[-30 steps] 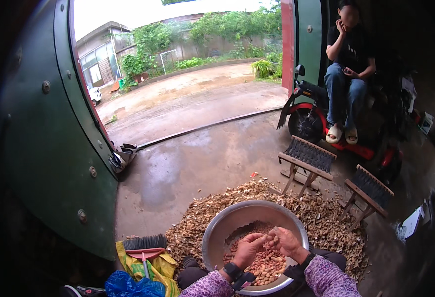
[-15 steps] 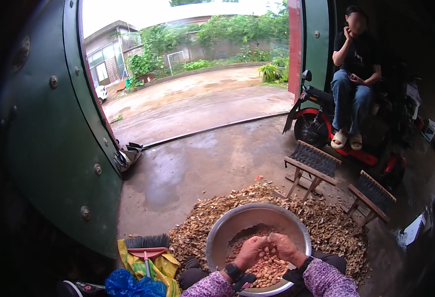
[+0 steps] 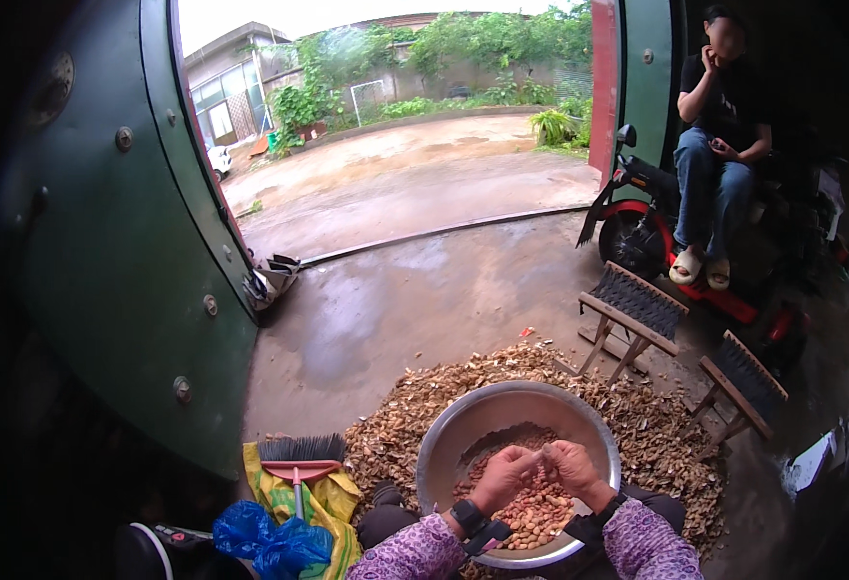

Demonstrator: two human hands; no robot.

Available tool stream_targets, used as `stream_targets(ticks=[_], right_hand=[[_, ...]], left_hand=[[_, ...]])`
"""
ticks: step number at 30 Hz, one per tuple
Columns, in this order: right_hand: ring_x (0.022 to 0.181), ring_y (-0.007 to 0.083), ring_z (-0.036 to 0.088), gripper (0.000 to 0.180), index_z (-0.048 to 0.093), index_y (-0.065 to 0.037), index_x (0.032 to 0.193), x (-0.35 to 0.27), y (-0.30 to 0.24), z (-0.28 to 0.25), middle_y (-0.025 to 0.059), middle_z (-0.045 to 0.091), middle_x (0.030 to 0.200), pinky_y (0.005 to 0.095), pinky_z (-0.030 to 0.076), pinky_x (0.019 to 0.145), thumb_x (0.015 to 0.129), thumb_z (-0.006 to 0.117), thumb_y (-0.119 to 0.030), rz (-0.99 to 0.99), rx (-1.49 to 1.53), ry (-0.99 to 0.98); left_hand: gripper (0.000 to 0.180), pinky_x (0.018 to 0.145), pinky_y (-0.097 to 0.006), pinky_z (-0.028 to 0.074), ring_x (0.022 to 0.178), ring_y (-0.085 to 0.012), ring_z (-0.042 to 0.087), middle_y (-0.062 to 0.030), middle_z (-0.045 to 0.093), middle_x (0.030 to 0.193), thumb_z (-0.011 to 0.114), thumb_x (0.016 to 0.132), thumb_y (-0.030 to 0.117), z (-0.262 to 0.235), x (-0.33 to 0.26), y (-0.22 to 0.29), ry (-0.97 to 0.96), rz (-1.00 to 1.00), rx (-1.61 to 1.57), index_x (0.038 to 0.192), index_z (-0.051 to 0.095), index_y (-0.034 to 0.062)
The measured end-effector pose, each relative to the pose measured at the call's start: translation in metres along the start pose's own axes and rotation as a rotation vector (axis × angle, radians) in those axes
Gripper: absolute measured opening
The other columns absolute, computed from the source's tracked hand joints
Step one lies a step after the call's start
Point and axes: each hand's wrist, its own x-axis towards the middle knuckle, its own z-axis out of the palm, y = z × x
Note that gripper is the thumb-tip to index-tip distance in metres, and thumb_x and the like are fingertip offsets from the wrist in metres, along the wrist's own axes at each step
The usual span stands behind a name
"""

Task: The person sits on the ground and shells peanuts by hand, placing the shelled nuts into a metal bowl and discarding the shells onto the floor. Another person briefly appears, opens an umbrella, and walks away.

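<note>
A round metal bowl (image 3: 463,425) rests on my lap, partly filled with reddish-brown shelled peanuts (image 3: 535,514). Both hands meet over the bowl's middle. My left hand (image 3: 504,476), with a dark watch on its wrist, pinches a small nut together with my right hand (image 3: 570,467); the nut itself is mostly hidden by the fingers. Purple patterned sleeves cover both forearms.
A wide heap of brown peanut shells (image 3: 656,425) surrounds the bowl on the wet concrete floor. A red-handled broom (image 3: 299,459) lies on a yellow sack, with a blue bag (image 3: 265,541) beside it. Two small wooden stools (image 3: 632,309) stand to the right. A person sits on a red scooter (image 3: 724,290). A green door (image 3: 134,261) stands at the left.
The view has shifted slightly; my hands stay together over the bowl, fingers working at a nut, with little visible movement otherwise.
</note>
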Motion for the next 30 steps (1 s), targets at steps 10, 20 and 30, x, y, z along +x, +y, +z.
stream_targets(ticks=[10,20,30], right_hand=[[0.041,0.0066,0.034,0.039,0.051,-0.005,0.072,-0.006,-0.007,0.006,0.0006,0.044,0.055,0.0191,0.029,0.037,0.081,0.046,-0.042,0.175,0.075,-0.073],[0.040,0.0074,0.037,0.036,0.051,-0.004,0.070,-0.011,-0.003,0.011,0.0035,0.049,0.056,0.0209,0.036,0.039,0.086,0.040,-0.035,0.278,0.347,-0.108],[0.048,0.0110,0.040,0.033,0.054,-0.005,0.071,-0.014,-0.002,-0.001,-0.0014,0.041,0.051,0.0279,0.041,0.058,0.086,0.040,-0.030,0.325,0.589,-0.446]], left_hand=[[0.012,0.044,-0.022,0.042,0.047,-0.0077,0.044,-0.0029,0.051,0.064,0.051,0.083,0.015,-0.005,0.000,-0.003,-0.056,-0.036,-0.043,0.079,0.049,0.0039],[0.022,0.045,-0.019,0.038,0.039,-0.0019,0.035,0.0020,0.047,0.057,0.043,0.087,0.020,-0.007,-0.004,-0.006,-0.295,-0.108,-0.271,0.082,0.051,0.0003],[0.016,0.044,-0.020,0.039,0.038,-0.0025,0.034,0.0006,0.046,0.056,0.045,0.086,0.021,-0.006,-0.010,-0.003,-0.433,-0.163,-0.380,0.085,0.050,0.0061]])
